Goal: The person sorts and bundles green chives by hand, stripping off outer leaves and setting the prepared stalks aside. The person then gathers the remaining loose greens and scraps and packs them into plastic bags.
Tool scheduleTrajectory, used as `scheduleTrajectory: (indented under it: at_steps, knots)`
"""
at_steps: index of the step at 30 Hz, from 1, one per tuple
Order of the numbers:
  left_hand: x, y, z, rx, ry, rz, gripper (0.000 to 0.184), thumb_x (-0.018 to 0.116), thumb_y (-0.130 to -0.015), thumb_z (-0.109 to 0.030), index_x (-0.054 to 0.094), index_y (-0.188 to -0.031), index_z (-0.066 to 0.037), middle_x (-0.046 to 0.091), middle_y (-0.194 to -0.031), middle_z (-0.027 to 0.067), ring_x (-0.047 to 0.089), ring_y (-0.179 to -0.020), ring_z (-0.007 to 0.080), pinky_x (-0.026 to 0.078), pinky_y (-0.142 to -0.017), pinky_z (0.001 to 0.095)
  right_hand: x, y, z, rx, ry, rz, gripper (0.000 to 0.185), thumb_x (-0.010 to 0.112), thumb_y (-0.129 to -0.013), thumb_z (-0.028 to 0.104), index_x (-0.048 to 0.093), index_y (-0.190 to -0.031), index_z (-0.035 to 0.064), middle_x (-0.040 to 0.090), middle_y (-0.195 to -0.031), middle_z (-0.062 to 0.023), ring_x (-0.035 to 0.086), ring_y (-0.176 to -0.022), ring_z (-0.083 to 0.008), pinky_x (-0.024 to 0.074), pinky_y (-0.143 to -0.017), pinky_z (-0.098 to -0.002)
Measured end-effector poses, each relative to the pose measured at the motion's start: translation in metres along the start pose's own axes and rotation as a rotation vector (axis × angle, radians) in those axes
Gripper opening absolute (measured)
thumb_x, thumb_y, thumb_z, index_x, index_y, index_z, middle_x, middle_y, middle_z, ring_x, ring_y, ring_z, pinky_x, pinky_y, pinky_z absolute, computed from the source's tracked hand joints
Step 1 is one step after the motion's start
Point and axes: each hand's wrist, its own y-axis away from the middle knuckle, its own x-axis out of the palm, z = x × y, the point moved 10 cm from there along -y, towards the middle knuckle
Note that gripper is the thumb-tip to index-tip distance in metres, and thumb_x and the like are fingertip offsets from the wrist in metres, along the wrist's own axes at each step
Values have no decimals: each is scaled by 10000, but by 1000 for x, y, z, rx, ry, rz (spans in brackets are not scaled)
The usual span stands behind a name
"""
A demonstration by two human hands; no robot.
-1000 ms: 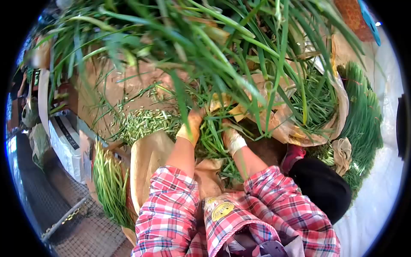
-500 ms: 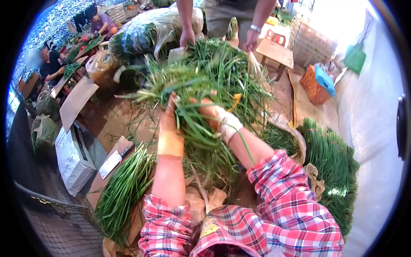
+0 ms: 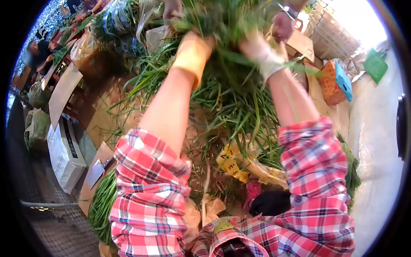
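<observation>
A loose bunch of long green chives, smeared by motion, is held up at the top middle of the head view. My left hand, with an orange cuff at the wrist, grips its left side. My right hand, with a whitish cuff, holds it from the right. The fingertips of both are buried in the leaves. Below and between my arms lies a heap of loose chives. Another person's hands flank the bunch: one hand at left, the other hand, with a wristwatch, at right.
At left are a white box, a cleaver on cardboard and a chive bundle. Yellow printed plastic lies near my foot. An orange basket and a green dustpan are at right. People sit far left.
Both my hands have moved forward and up with the chives, and are farther apart. The view has shifted, and the yellow plastic and my foot now show below.
</observation>
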Motion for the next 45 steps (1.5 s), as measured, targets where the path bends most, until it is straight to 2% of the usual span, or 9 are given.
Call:
scheduleTrajectory:
  at_steps: [12, 14, 15, 18, 22, 29, 35, 42, 45]
  knots:
    - [49, 84, 95, 650, -1132, 153, 416, 600, -796, -222, 536, -1188, -98, 543, -1208, 112, 406, -1246, 323, 252, -1081, 485, 34, 50, 11, -238, -62, 566, 472, 414, -910, 70, 410, -1356, 222, 414, -1389, -98, 426, -1241, -279, 348, -1040, -405]
    - [61, 71, 127, 177, -1161, 620, 412, 526, -850, -186, 481, -1249, -96, 472, -1299, 145, 397, -1265, 289, 276, -1086, 413, 19, 61, 60, -576, 119, -149, 736, 579, -786, 403, 223, -1417, 273, 168, -1477, -112, 307, -1289, -394, 389, -965, -525]
    - [43, 74, 161, -332, -622, 578, 417, 504, -869, -190, 452, -1267, -78, 392, -1374, 160, 380, -1288, 251, 296, -1082, 356, 46, 54, 68, -317, 315, 174, 872, 625, -745, 490, 134, -1437, 293, 103, -1499, -125, 212, -1330, -401, 318, -978, -595]
    - [56, 105, 123, 716, -1407, 567, 381, 523, -849, -173, 489, -1214, -66, 428, -1341, 156, 412, -1256, 270, 330, -1054, 383, 66, 68, 67, -10, 515, 429, 918, 645, -791, 415, 21, -1457, 316, 53, -1520, -128, 154, -1369, -391, 149, -992, -713]
    - [42, 86, 134, 306, -855, 607, 267, 624, -721, -119, 595, -984, -87, 601, -809, 157, 604, -801, 352, 488, -702, 443, 79, 19, 16, 70, 542, 296, 804, 584, -867, 304, 24, -1437, 392, 71, -1522, -93, 270, -1328, -392, 125, -977, -743]
    - [28, 94, 130, -17, -492, 632, 254, 458, -894, -256, 600, -952, -53, 579, -893, 150, 583, -839, 277, 462, -718, 413, 107, 11, -58, 20, 820, 170, 694, 471, -841, 524, 250, -1414, 200, 244, -1467, -133, 227, -1346, -328, 287, -1049, -505]
    - [-36, 145, 75, 875, -444, 355, 420, 638, -819, -177, 511, -1210, -90, 593, -1170, 100, 548, -1124, 245, 470, -879, 352, 65, 46, -24, 13, 217, 351, 664, 528, -818, 477, 302, -1393, 234, 206, -1475, -78, 219, -1332, -286, 204, -1089, -531]
    - [-135, 163, 256, -165, -362, -230, 354, 641, -801, -227, 596, -1083, -18, 629, -1045, 180, 609, -957, 292, 483, -809, 361, -45, 190, 152, -538, -634, 95, 301, 607, -826, 129, 609, -1118, 57, 645, -1020, -87, 602, -991, -217, 477, -884, -353]
    - [-66, 238, 351, -520, -142, -200, 363, 580, -810, -193, 575, -1119, -1, 610, -1086, 203, 583, -996, 357, 457, -869, 381, 109, 283, 217, -452, -1018, 966, 289, 606, -830, 173, 624, -1079, 25, 637, -1046, -151, 599, -992, -259, 456, -881, -346]
